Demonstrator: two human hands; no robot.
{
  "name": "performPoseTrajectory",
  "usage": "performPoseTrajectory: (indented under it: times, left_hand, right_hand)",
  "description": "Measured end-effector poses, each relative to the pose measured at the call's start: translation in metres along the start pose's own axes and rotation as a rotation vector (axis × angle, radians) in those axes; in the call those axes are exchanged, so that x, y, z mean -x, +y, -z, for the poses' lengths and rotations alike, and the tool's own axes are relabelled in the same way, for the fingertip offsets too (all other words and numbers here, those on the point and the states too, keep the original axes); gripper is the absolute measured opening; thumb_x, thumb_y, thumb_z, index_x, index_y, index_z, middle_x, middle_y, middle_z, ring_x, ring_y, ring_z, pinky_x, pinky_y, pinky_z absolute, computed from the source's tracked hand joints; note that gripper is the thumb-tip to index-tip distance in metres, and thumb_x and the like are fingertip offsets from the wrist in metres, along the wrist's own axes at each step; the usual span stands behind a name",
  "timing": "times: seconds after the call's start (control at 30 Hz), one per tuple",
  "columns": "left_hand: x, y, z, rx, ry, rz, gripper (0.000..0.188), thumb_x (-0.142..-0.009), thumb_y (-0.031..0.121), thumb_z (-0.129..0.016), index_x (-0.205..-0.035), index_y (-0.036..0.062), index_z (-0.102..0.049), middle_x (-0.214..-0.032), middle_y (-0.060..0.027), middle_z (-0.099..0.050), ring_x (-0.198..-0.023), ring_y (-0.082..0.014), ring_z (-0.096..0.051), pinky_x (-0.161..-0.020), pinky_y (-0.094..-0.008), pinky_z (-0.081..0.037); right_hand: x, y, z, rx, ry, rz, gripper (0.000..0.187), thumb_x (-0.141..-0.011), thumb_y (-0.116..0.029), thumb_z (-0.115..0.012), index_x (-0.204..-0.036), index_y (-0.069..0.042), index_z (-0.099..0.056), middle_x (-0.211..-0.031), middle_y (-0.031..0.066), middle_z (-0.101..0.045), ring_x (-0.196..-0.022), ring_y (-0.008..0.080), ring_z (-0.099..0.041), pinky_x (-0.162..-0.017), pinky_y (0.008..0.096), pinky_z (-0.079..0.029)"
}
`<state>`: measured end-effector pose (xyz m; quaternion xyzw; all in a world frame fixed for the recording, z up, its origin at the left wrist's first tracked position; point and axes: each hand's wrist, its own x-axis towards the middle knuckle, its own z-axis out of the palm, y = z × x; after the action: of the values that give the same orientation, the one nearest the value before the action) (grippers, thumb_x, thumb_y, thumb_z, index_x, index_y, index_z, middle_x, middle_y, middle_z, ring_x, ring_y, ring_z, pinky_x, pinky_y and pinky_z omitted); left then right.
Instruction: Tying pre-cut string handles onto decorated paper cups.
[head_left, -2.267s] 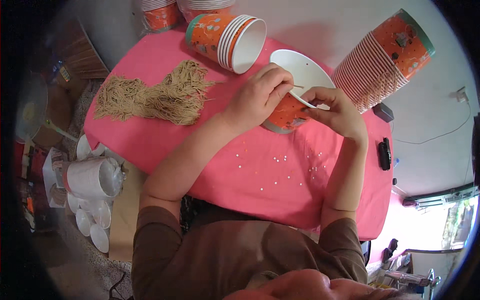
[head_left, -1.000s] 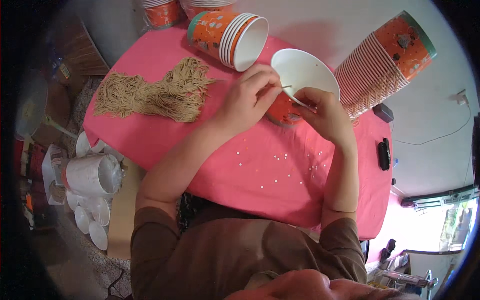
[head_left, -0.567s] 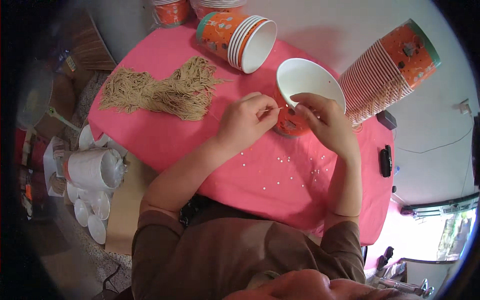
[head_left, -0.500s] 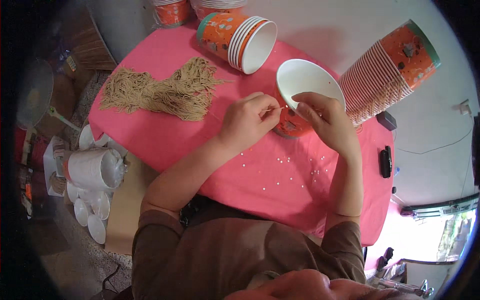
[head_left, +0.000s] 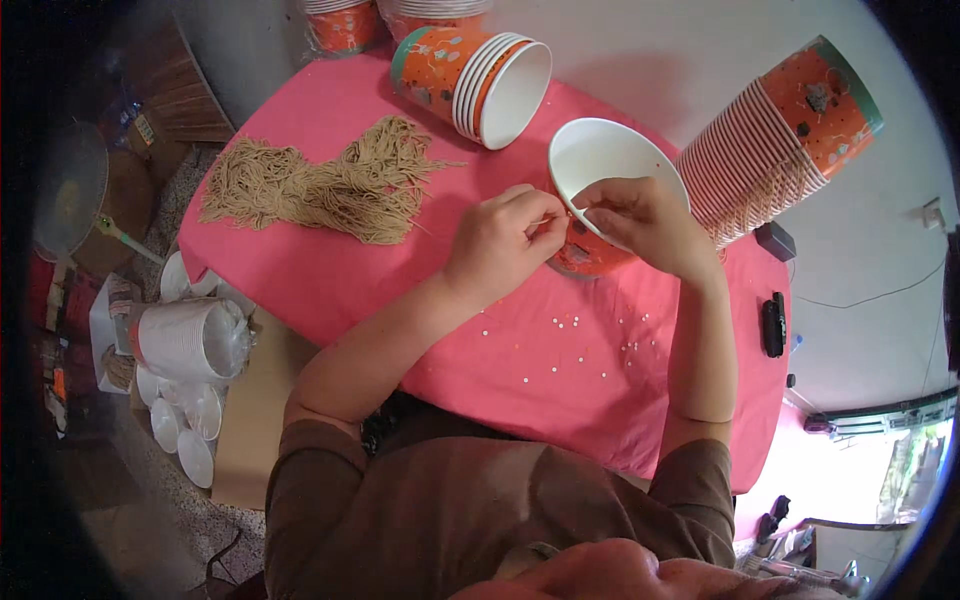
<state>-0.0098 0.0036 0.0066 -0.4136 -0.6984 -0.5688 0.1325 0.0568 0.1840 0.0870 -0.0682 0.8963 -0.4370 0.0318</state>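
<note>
Right of centre: left hand [head_left: 503,238] pinched, right hand [head_left: 655,228] half-curled at bucket [head_left: 592,258], holds unclear; may be tipped if tugged.

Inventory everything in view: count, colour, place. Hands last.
Single bucket: 1, orange, white inside, at the hands
Short bucket stack: 1, orange, lying, table back
Tall bucket stack: 1, orange, white rims, at right
Cord bundle: 1, tan, table left
Dots: many, mostly white, table front
Small box: 1, dark grey, right edge
Oblong item: 1, black, right edge
Tablecloth: 1, pink, table
Wrapped stacks: 2, orange, beyond far left
Containers: several, white, below left
Cardboard: 1, brown, below left
Window: 1, bright, far right
Clutter: uncountable, dark, left rim
Shirt: 1, brown, bottom
Left hand: 1, bare, pinched, by bucket's rim
Right hand: 1, bare, at rim
</note>
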Motion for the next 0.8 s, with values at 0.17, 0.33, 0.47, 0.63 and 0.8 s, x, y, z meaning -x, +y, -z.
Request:
performPoseTrajectory:
  times: [0.17, 0.33, 0.47, 0.63, 0.8]
  left_hand:
    - [-0.001, -0.001, -0.002, -0.026, 0.014, -0.021, 0.009, -0.079, 0.007, -0.068, -0.083, 0.0041, -0.06, -0.074, -0.0099, -0.062, -0.065, -0.0245, -0.065, -0.055, -0.0346, -0.05]
    - [-0.001, -0.002, -0.003, 0.1, 0.023, 0.044, 0.012, -0.081, 0.008, -0.068, -0.085, 0.0031, -0.059, -0.076, -0.009, -0.064, -0.065, -0.0231, -0.065, -0.057, -0.0345, -0.051]
    - [0.0, -0.003, 0.005, 0.148, -0.104, 0.145, 0.013, -0.083, 0.009, -0.068, -0.088, 0.0027, -0.059, -0.077, -0.0088, -0.064, -0.066, -0.021, -0.065, -0.058, -0.0329, -0.051]
    - [0.007, -0.02, 0.023, 0.197, -0.123, -0.031, 0.01, -0.085, 0.005, -0.065, -0.094, 0.0025, -0.062, -0.083, -0.0098, -0.064, -0.073, -0.0151, -0.064, -0.063, -0.0279, -0.049]
    - [0.01, -0.027, 0.046, 0.295, -0.275, 0.143, 0.009, -0.088, 0.004, -0.062, -0.096, 0.0009, -0.063, -0.086, -0.0025, -0.064, -0.079, -0.0098, -0.06, -0.07, -0.0246, -0.049]
  right_hand:
    - [-0.019, 0.016, 0.008, 0.0, -0.061, 0.094, 0.013, -0.087, -0.004, -0.06, -0.097, 0.002, -0.066, -0.081, 0.0042, -0.068, -0.074, 0.0095, -0.059, -0.068, 0.029, -0.049]
    - [-0.022, 0.006, 0.006, 0.12, -0.095, 0.112, 0.006, -0.089, 0.001, -0.056, -0.092, 0.003, -0.062, -0.083, 0.001, -0.064, -0.077, 0.0059, -0.058, -0.071, 0.0239, -0.049]
    - [-0.009, -0.001, 0.015, 0.472, 0.105, 0.118, 0.009, -0.081, -0.002, -0.06, -0.089, 0.002, -0.058, -0.076, 0.0082, -0.059, -0.07, 0.0139, -0.059, -0.069, 0.0284, -0.049]
    - [0.038, 0.005, 0.048, 0.753, 0.55, 0.029, 0.011, -0.077, -0.003, -0.059, -0.087, 0.0, -0.057, -0.074, 0.0145, -0.056, -0.067, 0.0239, -0.059, -0.064, 0.0347, -0.048]
    - [0.09, 0.014, 0.092, 1.057, 0.915, -0.223, 0.008, -0.08, -0.011, -0.055, -0.082, -0.003, -0.054, -0.074, 0.0188, -0.057, -0.065, 0.0348, -0.056, -0.059, 0.0408, -0.044]
